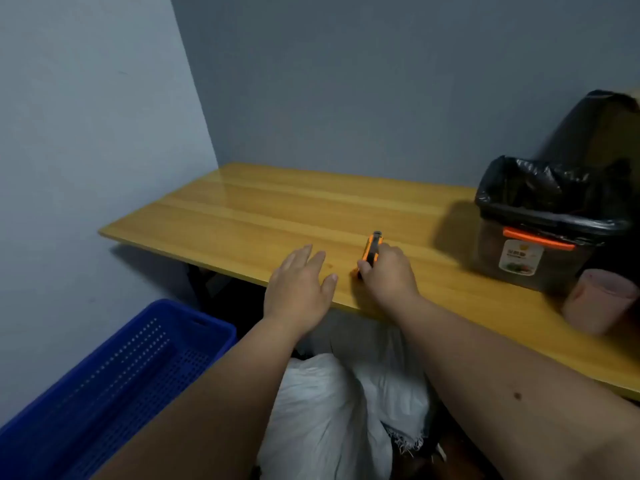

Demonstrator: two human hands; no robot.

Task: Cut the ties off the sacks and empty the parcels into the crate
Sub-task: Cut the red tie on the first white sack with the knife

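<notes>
My right hand (389, 273) is closed around an orange and black utility knife (371, 247) resting on the wooden table (242, 209) near its front edge. Just to the left, my left hand (299, 285) hovers flat over the table edge, fingers apart and holding nothing. White woven sacks (329, 410) lie on the floor below the table between my forearms; their ties are hidden. A blue perforated plastic crate (114, 382) stands on the floor at the lower left, and what shows of its inside holds nothing.
A dark bin lined with a black bag (550, 230), with an orange handle, stands at the table's right end. A pinkish roll (602, 299) lies in front of it. A black bag over a cardboard box (595, 133) stands behind. Grey walls close the left and back.
</notes>
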